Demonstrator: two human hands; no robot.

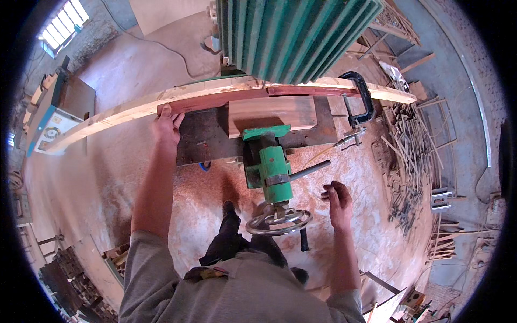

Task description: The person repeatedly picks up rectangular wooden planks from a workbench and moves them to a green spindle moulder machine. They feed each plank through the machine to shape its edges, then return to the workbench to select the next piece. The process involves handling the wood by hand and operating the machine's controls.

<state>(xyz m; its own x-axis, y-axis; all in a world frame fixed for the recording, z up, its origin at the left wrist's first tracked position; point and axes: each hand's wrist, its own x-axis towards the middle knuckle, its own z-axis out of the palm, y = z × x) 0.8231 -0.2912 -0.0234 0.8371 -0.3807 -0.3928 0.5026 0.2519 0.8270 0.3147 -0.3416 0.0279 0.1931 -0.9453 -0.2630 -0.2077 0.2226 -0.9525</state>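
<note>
My left hand (168, 126) grips the left end of a reddish wood strip (215, 99), fingers bent over its edge. The strip lies along a long pale wooden beam (124, 102). A second reddish strip (291, 91) continues to the right. In front sits a pale wood block (272, 114), with the green clamp head (266, 132) of a machine against its near side. My right hand (339, 202) hovers right of the clamp's handwheel (279, 222) and below its dark lever (309, 170). Its fingers are loosely curled and apart, and no held thing shows.
A ribbed green machine housing (301, 37) hangs over the beam. A black C-clamp (363, 99) grips the beam's right part. Dark metal table (199, 134) lies under the block. Scrap sticks (412, 167) pile at right; a control cabinet (59, 124) stands at left.
</note>
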